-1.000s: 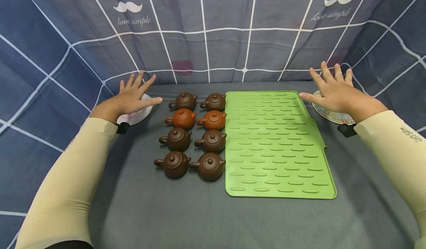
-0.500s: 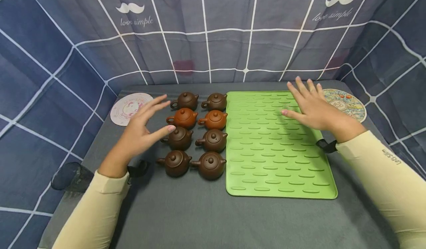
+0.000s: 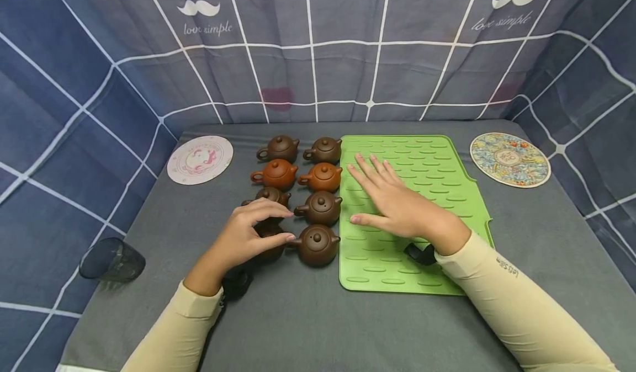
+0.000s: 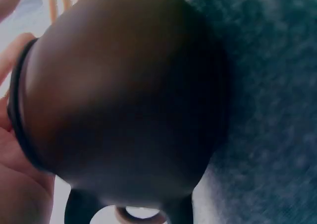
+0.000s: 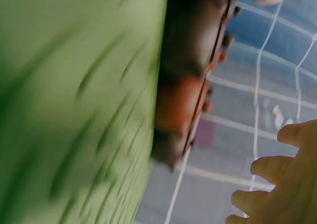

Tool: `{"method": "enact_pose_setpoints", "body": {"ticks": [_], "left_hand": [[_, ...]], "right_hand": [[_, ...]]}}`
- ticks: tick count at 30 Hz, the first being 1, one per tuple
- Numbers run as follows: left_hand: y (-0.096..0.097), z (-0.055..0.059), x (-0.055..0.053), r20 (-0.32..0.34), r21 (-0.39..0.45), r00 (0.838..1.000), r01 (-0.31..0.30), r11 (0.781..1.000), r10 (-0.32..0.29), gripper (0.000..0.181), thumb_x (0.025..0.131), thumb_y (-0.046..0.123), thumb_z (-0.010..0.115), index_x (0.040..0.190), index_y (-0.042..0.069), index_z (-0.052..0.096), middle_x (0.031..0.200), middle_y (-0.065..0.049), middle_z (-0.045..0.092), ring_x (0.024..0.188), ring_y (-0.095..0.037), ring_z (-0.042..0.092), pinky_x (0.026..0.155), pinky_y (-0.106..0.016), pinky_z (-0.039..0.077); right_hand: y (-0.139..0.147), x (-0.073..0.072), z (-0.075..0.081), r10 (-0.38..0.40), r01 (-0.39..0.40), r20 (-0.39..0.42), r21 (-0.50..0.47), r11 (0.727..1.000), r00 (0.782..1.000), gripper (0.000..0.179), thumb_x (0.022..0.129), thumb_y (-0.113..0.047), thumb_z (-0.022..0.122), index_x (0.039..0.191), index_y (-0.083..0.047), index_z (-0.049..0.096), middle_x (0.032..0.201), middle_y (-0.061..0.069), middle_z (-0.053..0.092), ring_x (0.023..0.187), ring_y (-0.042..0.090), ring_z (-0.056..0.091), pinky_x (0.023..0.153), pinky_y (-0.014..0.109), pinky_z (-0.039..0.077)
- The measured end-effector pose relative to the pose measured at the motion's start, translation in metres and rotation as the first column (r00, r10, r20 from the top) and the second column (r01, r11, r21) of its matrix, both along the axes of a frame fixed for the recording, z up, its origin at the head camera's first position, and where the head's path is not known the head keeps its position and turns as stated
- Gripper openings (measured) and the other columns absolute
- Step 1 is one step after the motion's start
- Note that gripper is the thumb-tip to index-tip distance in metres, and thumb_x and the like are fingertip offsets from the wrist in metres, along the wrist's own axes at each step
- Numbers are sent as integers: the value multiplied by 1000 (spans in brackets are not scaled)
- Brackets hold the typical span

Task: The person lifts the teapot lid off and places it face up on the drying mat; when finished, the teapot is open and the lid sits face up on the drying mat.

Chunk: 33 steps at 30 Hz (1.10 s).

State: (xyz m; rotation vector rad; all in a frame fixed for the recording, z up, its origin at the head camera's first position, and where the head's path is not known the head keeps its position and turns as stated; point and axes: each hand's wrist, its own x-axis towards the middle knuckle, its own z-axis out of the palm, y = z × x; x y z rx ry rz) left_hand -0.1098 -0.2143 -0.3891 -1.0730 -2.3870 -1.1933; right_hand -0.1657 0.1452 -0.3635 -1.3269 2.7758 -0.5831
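My left hand (image 3: 250, 231), thumb and fingers curved and apart, hovers over the front-left brown teapot (image 3: 268, 255), hiding most of it. In the left wrist view a dark teapot (image 4: 124, 100) fills the middle, its handle at the bottom edge and my palm beyond its lid side. The front-right brown teapot (image 3: 318, 245) stands beside the left thumb tip. My right hand (image 3: 397, 203), fingers spread, is over the green ridged mat (image 3: 437, 173); in the right wrist view its fingers (image 5: 272, 169) show above the mat. Nothing is in the right hand.
More teapots stand in two columns behind: brown (image 3: 318, 208), orange-red (image 3: 323, 177) and dark brown (image 3: 278, 148). A pink-and-white round disc (image 3: 200, 160) lies back left, a colourful round disc (image 3: 510, 159) back right. A dark clear cup (image 3: 113, 260) lies at the left edge.
My left hand has come from the pink disc forward and right to the front-left teapot, its fingers curving. My right hand has moved left from the colourful disc to over the green mat.
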Motion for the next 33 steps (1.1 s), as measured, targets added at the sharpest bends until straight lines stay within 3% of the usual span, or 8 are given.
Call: {"method": "enact_pose_setpoints", "body": {"ticks": [7,13,17,23,33], "left_hand": [[6,-8,0,-32,-70,998,55,996,-58,34,77,14,97,107,12,81,107,4,74,99,-15,69,88,-31,54],[4,-11,2,-62,-118,994,81,990,-89,31,77,14,97,103,8,82,103,2,75,95,-14,70,84,-34,57],[3,-11,1,-34,-173,994,100,980,-108,31,79,17,96,104,8,82,103,2,75,97,-13,69,83,-36,57],[5,-13,1,-42,-262,996,60,963,-74,22,84,23,92,101,13,83,100,7,74,96,-10,68,84,-37,57],[8,-18,0,-46,-241,998,40,970,-53,19,82,21,93,98,15,83,97,8,75,93,-8,69,83,-36,57]], "right_hand": [[-32,23,-8,130,-128,49,-50,991,990,99,103,-66,54,171,-18,0,174,6,-13,157,35,-9,124,54,2],[-49,38,-16,284,-271,133,-108,957,950,82,110,-44,57,170,-9,13,175,15,4,158,35,4,124,51,15],[-57,45,-21,351,-338,123,-115,934,928,72,111,-30,57,168,-5,21,172,19,18,158,35,12,123,47,22],[-61,49,-29,392,-382,17,-189,905,920,60,109,-14,62,161,1,37,166,20,33,153,36,28,122,42,25],[-61,49,-39,371,-370,-45,-252,894,927,50,106,-7,64,153,4,49,155,21,49,145,33,44,119,40,32]]}}
